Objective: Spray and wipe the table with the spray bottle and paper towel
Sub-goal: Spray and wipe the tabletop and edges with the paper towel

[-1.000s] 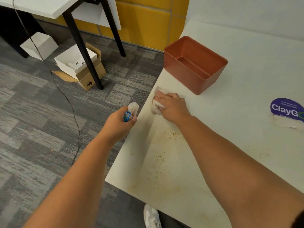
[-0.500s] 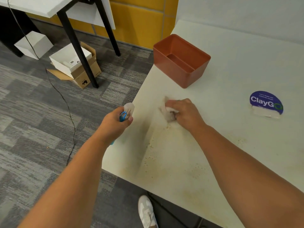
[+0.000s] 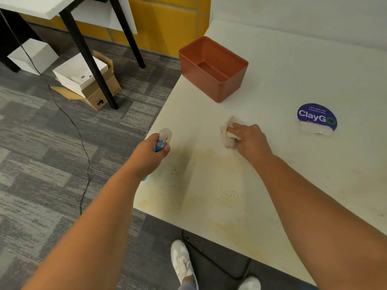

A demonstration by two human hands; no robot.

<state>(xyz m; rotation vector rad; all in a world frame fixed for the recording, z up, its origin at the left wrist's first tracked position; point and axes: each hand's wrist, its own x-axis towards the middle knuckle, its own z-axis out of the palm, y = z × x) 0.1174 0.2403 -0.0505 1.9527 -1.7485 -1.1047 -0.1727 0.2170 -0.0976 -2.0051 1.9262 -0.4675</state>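
The white table (image 3: 293, 65) carries yellowish smears and small brown specks near its front-left corner. My right hand (image 3: 250, 140) grips a crumpled paper towel (image 3: 227, 136) and presses it on the tabletop, just beyond the stained patch. My left hand (image 3: 150, 152) holds the spray bottle (image 3: 164, 136) at the table's left edge; only its whitish head and a blue ring show, the body is mostly hidden below my hand.
A terracotta plastic bin (image 3: 213, 70) stands on the table beyond my right hand. A blue round ClayGo sticker (image 3: 316, 117) lies to the right. On the carpet to the left are cardboard boxes (image 3: 85, 80), a black cable (image 3: 83, 143) and another table's black legs (image 3: 88, 55).
My right hand has dragged the paper towel from the table's left edge near the bin toward the right and nearer me. The left hand keeps its hold on the bottle by the edge.
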